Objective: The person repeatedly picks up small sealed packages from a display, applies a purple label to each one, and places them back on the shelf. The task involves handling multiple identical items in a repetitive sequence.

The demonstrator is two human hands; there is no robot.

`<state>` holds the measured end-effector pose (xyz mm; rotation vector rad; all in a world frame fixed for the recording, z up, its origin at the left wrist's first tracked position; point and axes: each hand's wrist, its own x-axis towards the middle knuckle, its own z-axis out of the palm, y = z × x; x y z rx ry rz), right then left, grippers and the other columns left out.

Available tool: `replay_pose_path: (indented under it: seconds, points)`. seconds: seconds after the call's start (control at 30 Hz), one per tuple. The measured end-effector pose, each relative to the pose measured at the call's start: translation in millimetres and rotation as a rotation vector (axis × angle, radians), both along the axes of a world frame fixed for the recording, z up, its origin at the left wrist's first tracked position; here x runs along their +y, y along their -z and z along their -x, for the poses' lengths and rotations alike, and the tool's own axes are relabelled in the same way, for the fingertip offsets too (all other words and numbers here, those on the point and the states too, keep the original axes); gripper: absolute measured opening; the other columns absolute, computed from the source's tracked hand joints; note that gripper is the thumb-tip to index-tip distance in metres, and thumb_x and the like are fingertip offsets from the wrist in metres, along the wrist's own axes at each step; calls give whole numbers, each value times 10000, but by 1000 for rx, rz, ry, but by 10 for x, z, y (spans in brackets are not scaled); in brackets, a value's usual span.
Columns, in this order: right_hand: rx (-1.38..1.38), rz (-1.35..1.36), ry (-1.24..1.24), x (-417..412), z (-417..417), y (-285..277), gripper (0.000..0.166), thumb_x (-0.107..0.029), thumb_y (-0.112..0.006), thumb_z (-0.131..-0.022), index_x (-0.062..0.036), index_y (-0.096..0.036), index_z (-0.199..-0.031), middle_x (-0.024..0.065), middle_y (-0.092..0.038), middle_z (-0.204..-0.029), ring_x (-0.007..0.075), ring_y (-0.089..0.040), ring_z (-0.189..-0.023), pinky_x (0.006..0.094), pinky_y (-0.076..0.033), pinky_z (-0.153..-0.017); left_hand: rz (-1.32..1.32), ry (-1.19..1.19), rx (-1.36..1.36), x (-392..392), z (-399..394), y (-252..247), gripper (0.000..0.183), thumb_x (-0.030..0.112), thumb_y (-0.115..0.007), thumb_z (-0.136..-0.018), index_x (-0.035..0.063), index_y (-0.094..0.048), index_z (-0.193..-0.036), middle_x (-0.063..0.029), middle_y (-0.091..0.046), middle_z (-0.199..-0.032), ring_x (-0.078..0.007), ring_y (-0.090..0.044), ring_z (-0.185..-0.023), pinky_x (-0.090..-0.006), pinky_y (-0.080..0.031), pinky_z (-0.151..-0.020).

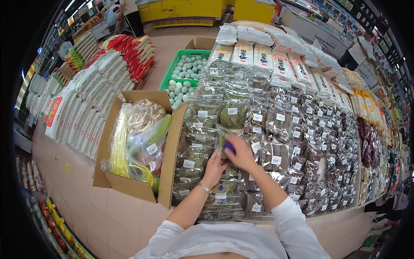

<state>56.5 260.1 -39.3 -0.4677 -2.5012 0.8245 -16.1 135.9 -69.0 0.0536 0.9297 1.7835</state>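
Observation:
My left hand [213, 170], with a metal watch band on its wrist, is at the lower edge of a clear plastic packet of dried leaves [221, 139]; its exact hold is unclear. Slightly above and to the right, my right hand [240, 152] is closed around a small purple object [229, 147], whose kind I cannot tell, against the packet's right side. Rows of labelled packets of dried leaves [232, 111] surround both hands on the display stand. Packets of brown dried goods [276, 156] lie to the right.
Left of the stand is a cardboard box [136, 186] with bagged produce. Behind it stands a green crate [163, 77] of pale eggs. White noodle-like packs [242, 53] line the stand's back. Stacked white sacks [79, 119] are at the left. A person [359, 51] is at the far right.

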Motion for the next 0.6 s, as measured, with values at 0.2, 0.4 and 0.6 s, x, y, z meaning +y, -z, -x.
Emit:
replay_pose_path:
  seconds: [0.2,0.4,0.6]
  points:
    - [150,134,281,92,64,165,474,-89,-523,-817,-18,-361,-1257,192,-463,-1196,341,-441,-1107,360,-355,-933,107,110,137,-19,-58,21,363,275,-371,-937,76,-387,-1240,-4,-454,-1199,-130,-425,-1081,-383,-335,-933]
    - [216,550,189,331,433,67,275,-178,-498,-850,-44,-537,-1087,164,-526,-1148,288,-512,-1056,332,-389,-893,-5,98,99,12,-15,-51,457,357,-346,-930,60,-345,-1277,-35,-441,-1247,-183,-402,-1157,-417,-316,-966]
    - [118,99,-109,-464,79,-97,299,-110,-508,-816,-86,-535,-1114,124,-474,-1227,287,-445,-1136,377,-341,-953,-71,-5,-236,11,119,-83,450,433,-295,-917,144,-357,-1256,-60,-417,-1264,-228,-393,-1175,-475,-348,-946]
